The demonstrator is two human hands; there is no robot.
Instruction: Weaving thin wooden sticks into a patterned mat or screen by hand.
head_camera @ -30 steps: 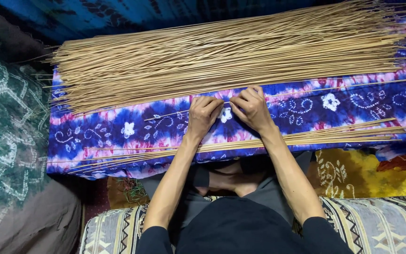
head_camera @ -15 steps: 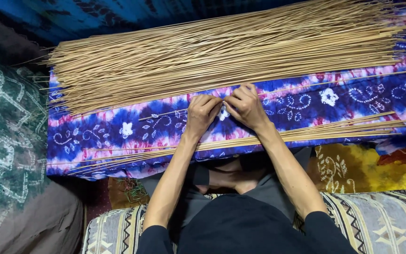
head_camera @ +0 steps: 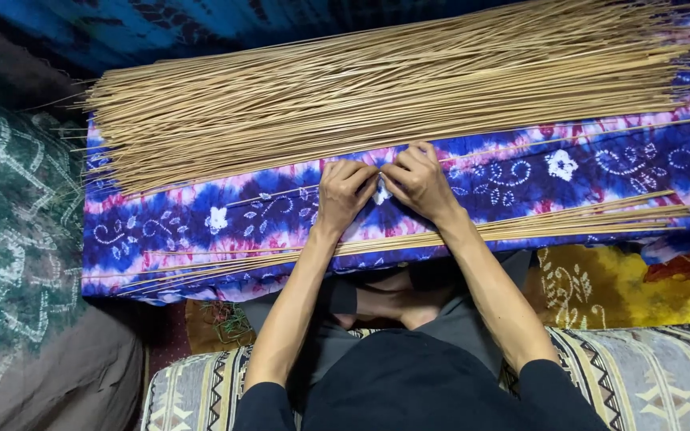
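The left hand and the right hand are brought together at the middle of the worktop, fingertips nearly touching, both pinched on a single thin stick that lies across the cloth just below the big pile. Whether the pinch is fully closed on it cannot be told for certain, since the stick is so fine between the fingers. The stick is judged very light, springy along its length and easily snapped if bent sharply; it is best gripped between thumb and forefinger near the middle, where it sags least. Just beyond the hands, a broad heap of pale sticks is spread lengthwise over the tie-dyed blue and purple cloth. Nearer the body, a smaller sorted bundle is laid along the cloth's front edge. A green patterned fabric is seen at the left, a striped cushion below.
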